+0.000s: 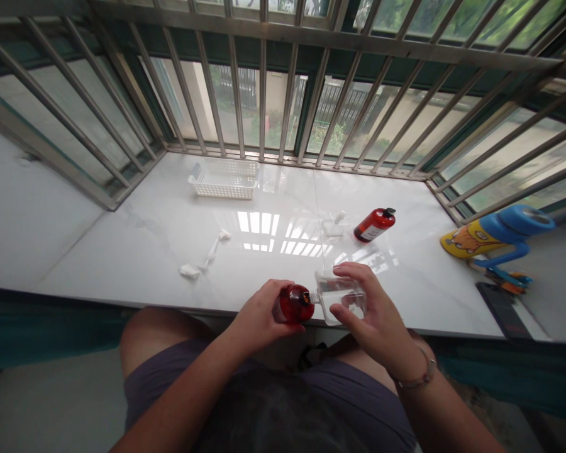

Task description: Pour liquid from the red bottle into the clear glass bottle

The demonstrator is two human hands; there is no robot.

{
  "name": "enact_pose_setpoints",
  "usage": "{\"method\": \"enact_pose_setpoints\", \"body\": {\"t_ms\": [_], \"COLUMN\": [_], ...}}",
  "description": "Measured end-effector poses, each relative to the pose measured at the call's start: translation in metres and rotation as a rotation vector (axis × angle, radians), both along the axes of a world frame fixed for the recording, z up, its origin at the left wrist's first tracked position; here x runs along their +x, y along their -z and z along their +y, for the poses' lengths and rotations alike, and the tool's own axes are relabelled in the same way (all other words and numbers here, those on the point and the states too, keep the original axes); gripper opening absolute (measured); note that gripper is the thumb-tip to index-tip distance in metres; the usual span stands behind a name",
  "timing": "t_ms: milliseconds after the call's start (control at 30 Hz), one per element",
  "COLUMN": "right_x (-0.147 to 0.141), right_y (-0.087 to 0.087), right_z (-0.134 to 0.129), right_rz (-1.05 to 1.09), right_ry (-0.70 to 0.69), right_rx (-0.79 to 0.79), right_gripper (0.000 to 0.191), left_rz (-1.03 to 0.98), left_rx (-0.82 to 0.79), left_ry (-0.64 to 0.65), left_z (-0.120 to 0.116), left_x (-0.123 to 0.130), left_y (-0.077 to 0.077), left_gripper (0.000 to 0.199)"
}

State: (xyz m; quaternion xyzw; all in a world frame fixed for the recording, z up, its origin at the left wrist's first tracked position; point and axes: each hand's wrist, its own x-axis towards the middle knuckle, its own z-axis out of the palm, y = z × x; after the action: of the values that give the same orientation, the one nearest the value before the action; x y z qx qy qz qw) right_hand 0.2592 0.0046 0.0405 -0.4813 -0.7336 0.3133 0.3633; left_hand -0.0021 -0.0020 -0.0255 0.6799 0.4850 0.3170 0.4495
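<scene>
My left hand (264, 308) is wrapped round a translucent red bottle (296, 306). The bottle is tilted, its neck pointing right. In my right hand (370, 308) is a clear square plastic container (331, 296), gripped between thumb and fingers. The bottle's mouth meets the left side of the container; whether liquid flows there I cannot tell. Both are held above the counter's front edge. Farther back stands a second red bottle (374, 224) with a black cap and a white label. To its left lies a small clear and white piece (334, 224) that I cannot identify.
A white perforated basket (224, 190) sits near the window bars (263, 94). Crumpled white tissues (189, 271) lie at the left on the glossy counter (122, 251). At the right are a blue and yellow water bottle (481, 236) and a black phone (504, 308).
</scene>
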Motion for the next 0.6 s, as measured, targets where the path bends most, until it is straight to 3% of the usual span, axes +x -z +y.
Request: {"method": "enact_pose_setpoints", "body": {"t_ms": [600], "right_x": [0.0007], "right_y": [-0.0024], "right_z": [-0.0004], "right_rz": [-0.026], "right_ry": [-0.020], "right_rx": [0.016], "right_gripper": [0.047], "left_rz": [-0.018], "left_rx": [0.010], "left_ry": [0.005], "left_z": [-0.0001], "left_x": [0.0001], "left_y": [0.0031], "left_gripper": [0.081]}}
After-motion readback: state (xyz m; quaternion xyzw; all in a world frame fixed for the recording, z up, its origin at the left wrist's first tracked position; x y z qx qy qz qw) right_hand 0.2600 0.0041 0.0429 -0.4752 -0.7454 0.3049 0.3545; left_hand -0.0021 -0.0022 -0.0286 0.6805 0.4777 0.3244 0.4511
